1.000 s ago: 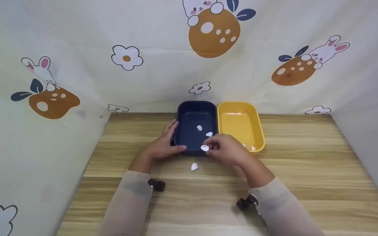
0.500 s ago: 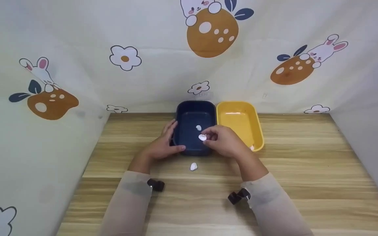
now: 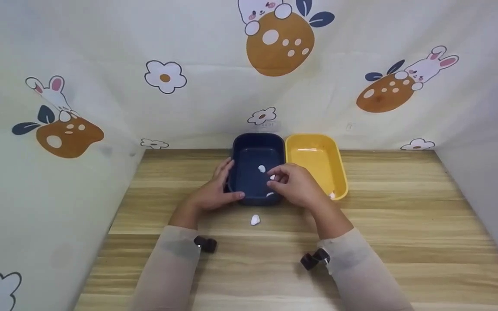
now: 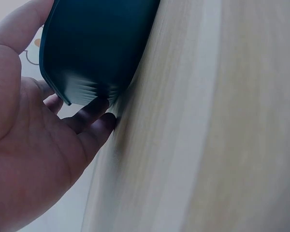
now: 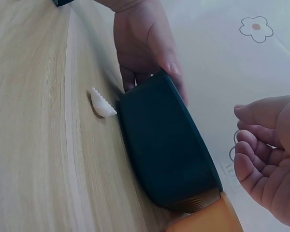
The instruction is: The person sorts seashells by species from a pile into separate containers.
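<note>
My left hand (image 3: pixel 214 192) holds the dark blue bin (image 3: pixel 249 190) at its near left corner, thumb over the rim and fingers along the outer wall. Over that bin's right side hovers my right hand (image 3: pixel 295 185), fingers loosely bent; in the right wrist view nothing shows between thumb and fingertips. Inside the blue bin lie a white seashell (image 3: pixel 262 169), another shell (image 3: pixel 269 195) by the near wall, and a third white piece (image 3: pixel 272 177) partly hidden by my right fingers. On the table before the bin rests a white shell with a scalloped edge (image 5: pixel 102 104).
A yellow bin (image 3: pixel 342 172) stands against the blue one's right side, with a small whitish piece (image 3: pixel 332 195) at its near right corner. My right forearm covers part of it. Behind both bins hangs a patterned cloth (image 3: pixel 205 116); the wood-grain table (image 3: pixel 249 268) stretches toward me.
My right hand moved left and up over the blue bin with a pinched shell, then let it go. That shell now lies near the bin's front wall. My left hand stays put.
</note>
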`<state>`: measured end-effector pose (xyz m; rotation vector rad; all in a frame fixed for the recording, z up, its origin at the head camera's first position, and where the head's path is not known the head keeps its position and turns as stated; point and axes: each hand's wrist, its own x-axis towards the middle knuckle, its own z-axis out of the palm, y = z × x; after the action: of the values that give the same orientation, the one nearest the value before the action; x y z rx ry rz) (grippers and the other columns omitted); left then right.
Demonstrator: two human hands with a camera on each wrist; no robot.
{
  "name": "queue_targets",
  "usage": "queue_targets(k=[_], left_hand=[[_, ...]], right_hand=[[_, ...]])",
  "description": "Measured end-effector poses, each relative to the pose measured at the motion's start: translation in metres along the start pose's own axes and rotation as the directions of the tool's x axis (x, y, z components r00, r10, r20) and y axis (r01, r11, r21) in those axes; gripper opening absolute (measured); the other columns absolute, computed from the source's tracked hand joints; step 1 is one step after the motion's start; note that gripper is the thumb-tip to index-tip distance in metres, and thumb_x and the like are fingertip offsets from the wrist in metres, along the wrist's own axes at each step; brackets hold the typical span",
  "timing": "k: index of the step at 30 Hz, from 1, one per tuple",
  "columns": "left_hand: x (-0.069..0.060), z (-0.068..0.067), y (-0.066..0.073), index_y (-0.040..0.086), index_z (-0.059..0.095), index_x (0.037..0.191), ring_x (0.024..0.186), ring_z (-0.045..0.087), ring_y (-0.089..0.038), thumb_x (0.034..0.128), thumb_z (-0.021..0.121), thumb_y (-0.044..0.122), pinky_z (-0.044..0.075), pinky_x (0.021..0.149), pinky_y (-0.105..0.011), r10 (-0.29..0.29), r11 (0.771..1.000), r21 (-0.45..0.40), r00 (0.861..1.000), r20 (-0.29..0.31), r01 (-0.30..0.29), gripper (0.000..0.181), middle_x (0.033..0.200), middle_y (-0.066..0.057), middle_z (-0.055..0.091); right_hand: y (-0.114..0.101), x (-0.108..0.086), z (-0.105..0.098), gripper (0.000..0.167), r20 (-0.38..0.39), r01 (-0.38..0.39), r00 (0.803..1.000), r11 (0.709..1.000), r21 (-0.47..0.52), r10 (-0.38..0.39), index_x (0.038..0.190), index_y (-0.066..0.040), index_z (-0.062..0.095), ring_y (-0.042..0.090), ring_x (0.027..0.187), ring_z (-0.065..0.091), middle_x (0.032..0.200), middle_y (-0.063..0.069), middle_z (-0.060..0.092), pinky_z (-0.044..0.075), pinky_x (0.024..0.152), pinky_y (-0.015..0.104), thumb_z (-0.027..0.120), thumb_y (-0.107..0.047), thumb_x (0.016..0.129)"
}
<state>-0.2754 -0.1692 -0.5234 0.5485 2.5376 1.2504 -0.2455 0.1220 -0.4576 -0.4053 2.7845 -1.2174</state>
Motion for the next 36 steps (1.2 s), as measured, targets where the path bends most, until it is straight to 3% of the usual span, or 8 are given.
queue_targets(k=[13, 20, 29, 36], left_hand=[[0.000, 0.000, 0.002, 0.020, 0.005, 0.174, 0.167, 0.013, -0.039, 0.0942, 0.080, 0.043, 0.021, 0.133, -0.062, 0.017, 1.000, -0.005, 1.000, 0.009, -0.017, 0.112, 0.181, -0.001, -0.004], [-0.001, -0.001, 0.001, 0.021, 0.004, 0.174, 0.167, 0.013, -0.039, 0.0943, 0.081, 0.043, 0.021, 0.133, -0.061, 0.013, 1.000, -0.013, 1.000, 0.011, -0.013, 0.113, 0.181, -0.001, -0.005], [0.001, -0.002, -0.001, 0.021, 0.003, 0.174, 0.167, 0.013, -0.038, 0.0917, 0.080, 0.055, 0.022, 0.133, -0.061, 0.024, 1.000, 0.012, 1.000, 0.012, -0.024, 0.118, 0.181, -0.001, -0.004], [0.000, -0.001, 0.001, 0.020, 0.004, 0.174, 0.167, 0.015, -0.038, 0.0927, 0.079, 0.053, 0.023, 0.133, -0.060, 0.022, 0.999, 0.031, 1.000, 0.006, -0.022, 0.116, 0.181, -0.002, -0.004]], right_hand=[[0.001, -0.003, 0.006, 0.024, 0.003, 0.031, 1.000, 0.999, 0.027, -0.031, 0.115, -0.014, 0.080, 0.017, 0.089, 0.063, 0.096, 0.003, 0.071, 0.054, 0.082, 0.031, 0.083, -0.023, 0.094], [-0.002, -0.008, 0.013, 0.023, 0.066, 0.011, 0.998, 0.999, 0.040, -0.013, 0.116, -0.018, 0.080, 0.016, 0.090, 0.065, 0.099, 0.000, 0.072, 0.057, 0.084, 0.032, 0.083, -0.026, 0.095], [-0.006, -0.016, 0.016, 0.021, 0.102, 0.093, 0.990, 0.995, 0.037, -0.096, 0.114, -0.017, 0.080, 0.015, 0.088, 0.065, 0.098, -0.001, 0.074, 0.058, 0.083, 0.032, 0.083, -0.024, 0.094], [-0.001, -0.024, 0.016, 0.023, 0.142, 0.112, 0.983, 0.992, 0.051, -0.119, 0.114, -0.013, 0.081, 0.014, 0.087, 0.065, 0.096, 0.000, 0.073, 0.057, 0.080, 0.028, 0.084, -0.022, 0.094]])
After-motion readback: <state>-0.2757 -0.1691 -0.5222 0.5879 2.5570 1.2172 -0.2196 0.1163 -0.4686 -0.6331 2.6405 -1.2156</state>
